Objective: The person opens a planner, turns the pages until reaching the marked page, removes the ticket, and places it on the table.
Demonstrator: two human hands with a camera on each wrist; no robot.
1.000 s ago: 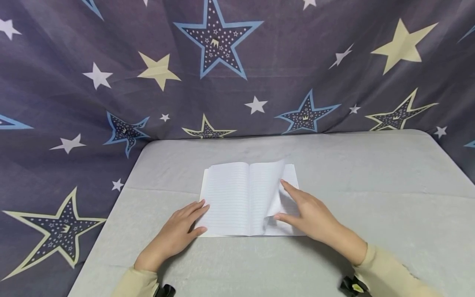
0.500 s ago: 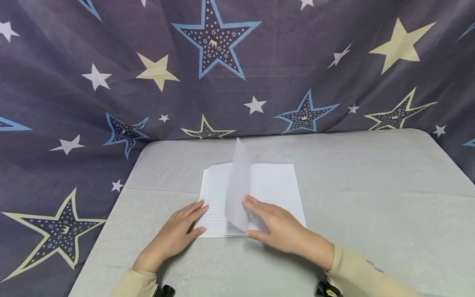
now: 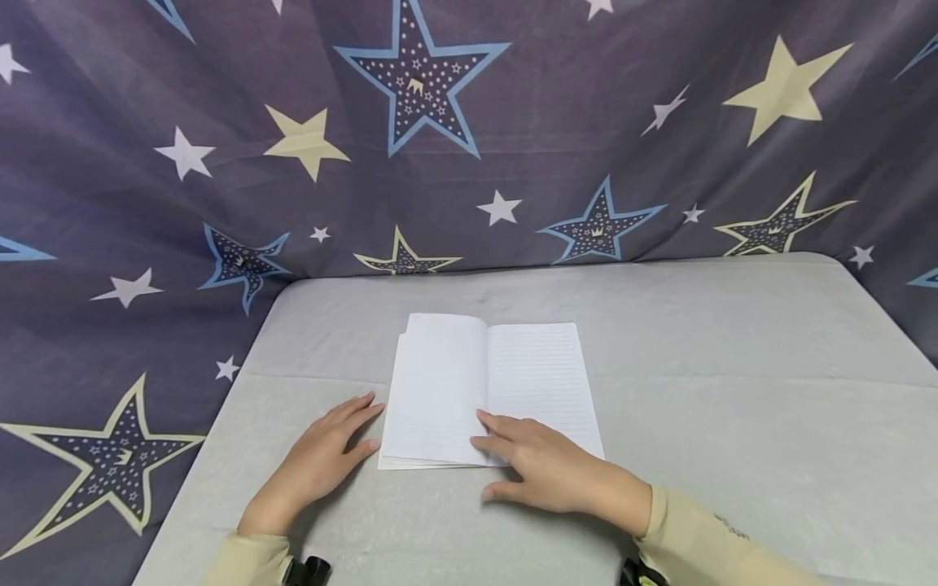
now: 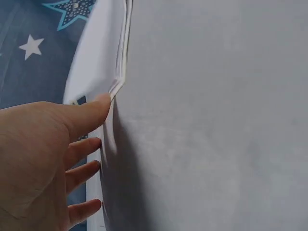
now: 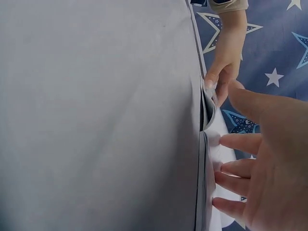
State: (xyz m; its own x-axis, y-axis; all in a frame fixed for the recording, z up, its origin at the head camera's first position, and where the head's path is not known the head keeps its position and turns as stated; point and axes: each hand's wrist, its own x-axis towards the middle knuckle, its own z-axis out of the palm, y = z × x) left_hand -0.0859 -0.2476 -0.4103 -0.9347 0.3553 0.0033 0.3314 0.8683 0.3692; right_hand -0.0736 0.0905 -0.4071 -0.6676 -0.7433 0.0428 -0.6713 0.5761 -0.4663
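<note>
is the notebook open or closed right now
Open: the notebook lies flat on the table, two lined pages showing either side of the spine.

A left hand [image 4: 38, 159] lies flat with fingers straight, its thumb tip touching the corner of a white notebook [image 4: 103, 53] whose stacked page edges show along the rim. The notebook rests on a grey table [image 4: 216, 125] that fills most of the frame. Behind hand and pages, a blue star-printed cloth [image 4: 29, 43] shows at upper left.
</note>
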